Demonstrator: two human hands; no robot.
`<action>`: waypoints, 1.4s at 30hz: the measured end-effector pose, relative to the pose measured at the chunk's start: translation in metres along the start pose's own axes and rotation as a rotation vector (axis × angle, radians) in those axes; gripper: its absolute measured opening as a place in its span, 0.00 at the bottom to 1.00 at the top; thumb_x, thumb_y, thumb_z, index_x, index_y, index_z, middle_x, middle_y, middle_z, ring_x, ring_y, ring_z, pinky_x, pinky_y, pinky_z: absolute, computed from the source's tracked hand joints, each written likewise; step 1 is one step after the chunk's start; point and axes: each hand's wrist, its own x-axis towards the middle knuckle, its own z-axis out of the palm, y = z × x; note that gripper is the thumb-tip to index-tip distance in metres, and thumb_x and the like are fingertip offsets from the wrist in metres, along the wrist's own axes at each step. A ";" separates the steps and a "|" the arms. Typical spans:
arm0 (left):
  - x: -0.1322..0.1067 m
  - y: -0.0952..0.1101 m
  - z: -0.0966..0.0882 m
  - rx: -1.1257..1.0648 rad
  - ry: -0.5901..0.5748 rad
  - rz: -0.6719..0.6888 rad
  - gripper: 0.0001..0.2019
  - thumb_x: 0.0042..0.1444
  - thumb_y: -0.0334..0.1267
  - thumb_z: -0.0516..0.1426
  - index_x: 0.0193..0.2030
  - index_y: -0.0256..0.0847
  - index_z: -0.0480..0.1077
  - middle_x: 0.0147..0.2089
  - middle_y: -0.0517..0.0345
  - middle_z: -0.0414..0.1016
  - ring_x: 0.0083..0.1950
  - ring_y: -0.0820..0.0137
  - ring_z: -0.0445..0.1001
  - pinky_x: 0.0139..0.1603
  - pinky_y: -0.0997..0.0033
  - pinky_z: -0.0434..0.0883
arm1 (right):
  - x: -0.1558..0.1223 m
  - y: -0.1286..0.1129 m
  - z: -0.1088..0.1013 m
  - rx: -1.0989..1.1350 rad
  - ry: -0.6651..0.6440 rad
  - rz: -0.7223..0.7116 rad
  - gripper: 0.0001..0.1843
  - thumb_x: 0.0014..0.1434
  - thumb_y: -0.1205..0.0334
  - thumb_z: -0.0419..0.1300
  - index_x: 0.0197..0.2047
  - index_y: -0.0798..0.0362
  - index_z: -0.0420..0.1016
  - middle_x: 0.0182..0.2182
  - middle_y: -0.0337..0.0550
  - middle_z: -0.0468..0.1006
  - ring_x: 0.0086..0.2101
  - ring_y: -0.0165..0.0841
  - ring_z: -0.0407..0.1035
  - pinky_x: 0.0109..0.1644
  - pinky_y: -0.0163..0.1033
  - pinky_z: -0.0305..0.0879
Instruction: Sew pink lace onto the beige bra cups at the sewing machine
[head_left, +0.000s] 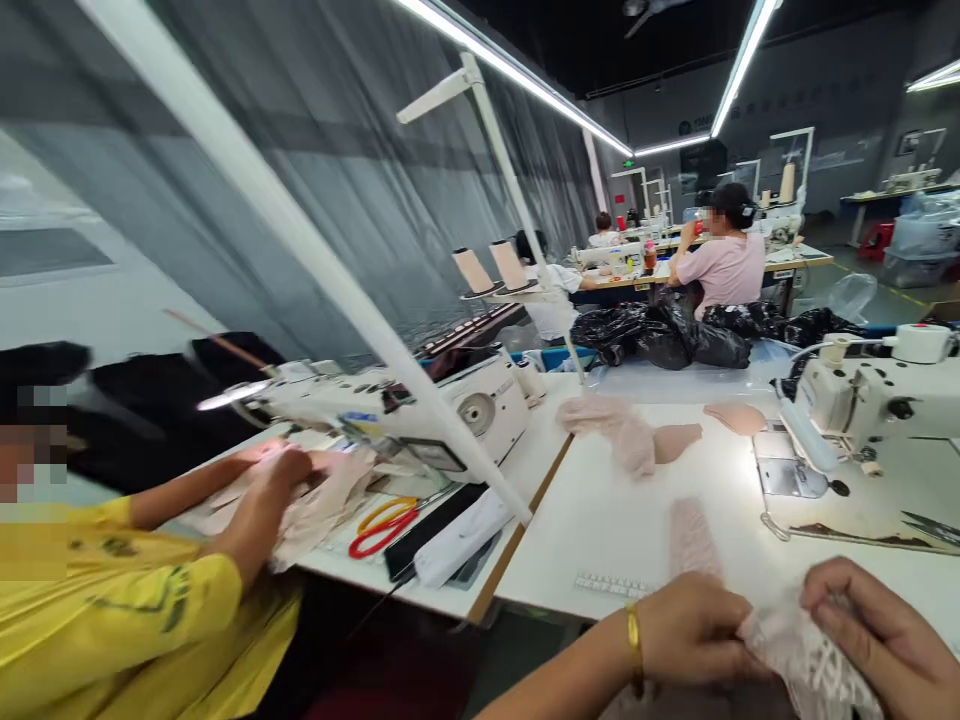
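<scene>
At the near edge of the white table (600,520), my left hand (686,630), with a gold bangle on its wrist, pinches one side of a pale pink lace piece (810,665). My right hand (881,640) grips the other side, fingers curled over the fabric. Both hands sit close together at the bottom right. A strip of pink lace (690,540) lies on the table just beyond my left hand. Farther off lie a bunch of pink fabric (615,425) and beige cups (679,440).
A white sewing machine (862,400) stands at the right, its lamp lighting the table. To the left a person in a yellow shirt (112,610) handles pink fabric at another sewing machine (420,405), near red and yellow scissors (382,525). More people sit at tables farther back.
</scene>
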 end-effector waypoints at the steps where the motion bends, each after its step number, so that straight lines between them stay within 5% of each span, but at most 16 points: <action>1: -0.001 0.001 -0.004 -0.063 0.005 -0.064 0.32 0.61 0.71 0.56 0.36 0.38 0.77 0.23 0.61 0.67 0.25 0.73 0.66 0.29 0.74 0.63 | 0.001 0.003 -0.014 -0.044 0.093 0.008 0.18 0.72 0.40 0.55 0.42 0.45 0.74 0.32 0.38 0.76 0.32 0.36 0.72 0.36 0.36 0.71; 3: -0.003 0.008 -0.014 -0.238 0.059 -0.181 0.31 0.65 0.68 0.55 0.35 0.37 0.77 0.22 0.62 0.66 0.23 0.75 0.63 0.28 0.75 0.61 | 0.006 0.016 -0.052 -0.226 0.259 0.001 0.19 0.72 0.40 0.55 0.44 0.46 0.75 0.34 0.40 0.78 0.35 0.38 0.74 0.37 0.38 0.72; 6: -0.001 0.020 -0.030 -0.369 0.109 -0.173 0.28 0.64 0.63 0.59 0.36 0.35 0.79 0.31 0.54 0.78 0.33 0.70 0.72 0.39 0.72 0.67 | 0.007 0.049 -0.122 -0.739 0.477 -0.110 0.23 0.71 0.40 0.53 0.51 0.49 0.77 0.43 0.49 0.82 0.42 0.46 0.76 0.45 0.49 0.73; 8: 0.005 0.028 -0.034 -0.442 0.186 -0.155 0.25 0.63 0.61 0.62 0.42 0.36 0.81 0.39 0.50 0.82 0.41 0.66 0.75 0.44 0.69 0.68 | 0.004 0.070 -0.161 -1.104 0.504 -0.158 0.27 0.71 0.39 0.50 0.50 0.51 0.79 0.46 0.55 0.82 0.46 0.55 0.74 0.48 0.59 0.71; 10: 0.015 0.032 -0.030 -0.502 0.229 -0.171 0.26 0.60 0.59 0.65 0.52 0.37 0.79 0.42 0.50 0.83 0.43 0.65 0.75 0.46 0.68 0.68 | 0.002 0.084 -0.180 -1.223 0.477 -0.174 0.28 0.73 0.44 0.43 0.43 0.52 0.80 0.43 0.59 0.82 0.43 0.58 0.74 0.45 0.62 0.70; 13: 0.037 0.030 -0.017 -0.519 0.169 -0.204 0.31 0.57 0.58 0.67 0.58 0.35 0.76 0.41 0.49 0.83 0.41 0.65 0.75 0.48 0.66 0.68 | 0.002 0.082 -0.165 -1.137 0.425 -0.177 0.24 0.75 0.51 0.41 0.41 0.50 0.75 0.38 0.57 0.81 0.37 0.52 0.76 0.39 0.54 0.71; 17: 0.062 0.023 -0.004 -0.561 0.141 -0.193 0.30 0.53 0.58 0.70 0.51 0.34 0.76 0.36 0.50 0.82 0.38 0.67 0.75 0.46 0.67 0.69 | 0.000 0.043 -0.101 -0.979 0.304 -0.272 0.15 0.77 0.48 0.49 0.54 0.47 0.69 0.40 0.46 0.82 0.35 0.41 0.79 0.35 0.42 0.71; 19: 0.069 0.021 -0.001 -0.588 0.134 -0.179 0.29 0.52 0.58 0.70 0.49 0.35 0.75 0.35 0.51 0.82 0.37 0.67 0.75 0.46 0.67 0.69 | 0.003 0.023 -0.072 -1.064 0.244 -0.419 0.11 0.77 0.51 0.51 0.51 0.46 0.71 0.38 0.43 0.81 0.34 0.39 0.78 0.35 0.40 0.67; 25: 0.077 0.020 0.008 -0.611 0.094 -0.160 0.26 0.50 0.59 0.71 0.36 0.39 0.68 0.33 0.51 0.81 0.37 0.66 0.77 0.45 0.66 0.70 | 0.024 0.001 -0.030 -1.318 0.284 -0.631 0.21 0.80 0.60 0.41 0.38 0.49 0.70 0.25 0.38 0.71 0.23 0.35 0.69 0.29 0.42 0.54; 28: 0.065 0.027 -0.006 -0.537 0.025 -0.189 0.25 0.53 0.56 0.69 0.47 0.37 0.74 0.31 0.55 0.79 0.35 0.66 0.77 0.43 0.66 0.70 | 0.022 0.007 -0.032 -1.243 0.266 -0.601 0.21 0.81 0.58 0.41 0.40 0.49 0.70 0.26 0.37 0.73 0.22 0.33 0.68 0.27 0.41 0.54; 31: 0.034 0.038 -0.047 -0.240 0.094 -0.283 0.22 0.60 0.49 0.62 0.56 0.37 0.75 0.34 0.53 0.81 0.35 0.65 0.76 0.40 0.65 0.71 | 0.007 0.025 -0.063 -1.211 0.276 -0.429 0.19 0.80 0.51 0.44 0.41 0.48 0.70 0.28 0.38 0.76 0.24 0.35 0.72 0.27 0.42 0.56; 34: 0.001 0.045 -0.092 0.360 0.679 -0.243 0.17 0.66 0.44 0.55 0.57 0.44 0.75 0.48 0.50 0.83 0.51 0.57 0.78 0.52 0.56 0.74 | -0.011 0.052 -0.113 -1.399 0.418 -0.295 0.29 0.77 0.42 0.39 0.45 0.50 0.74 0.31 0.47 0.81 0.23 0.43 0.72 0.25 0.46 0.56; 36: -0.007 0.041 -0.106 0.623 0.905 -0.156 0.17 0.66 0.44 0.55 0.58 0.45 0.74 0.58 0.49 0.79 0.62 0.54 0.74 0.61 0.51 0.71 | -0.018 0.064 -0.138 -1.470 0.388 -0.281 0.33 0.76 0.41 0.37 0.52 0.51 0.77 0.41 0.57 0.83 0.35 0.52 0.76 0.33 0.52 0.63; 39: 0.017 0.027 -0.090 0.629 0.751 -0.103 0.17 0.68 0.47 0.56 0.58 0.43 0.74 0.60 0.49 0.78 0.63 0.55 0.74 0.64 0.52 0.70 | -0.014 0.069 -0.138 -1.335 0.355 -0.296 0.30 0.75 0.41 0.42 0.58 0.50 0.77 0.52 0.57 0.80 0.48 0.56 0.73 0.45 0.58 0.67; 42: 0.071 0.009 -0.055 0.511 0.483 -0.184 0.22 0.63 0.49 0.61 0.59 0.40 0.73 0.61 0.45 0.77 0.63 0.52 0.73 0.66 0.50 0.68 | 0.002 0.062 -0.103 -0.988 0.254 -0.203 0.22 0.74 0.42 0.50 0.50 0.47 0.78 0.43 0.48 0.80 0.44 0.47 0.74 0.47 0.51 0.69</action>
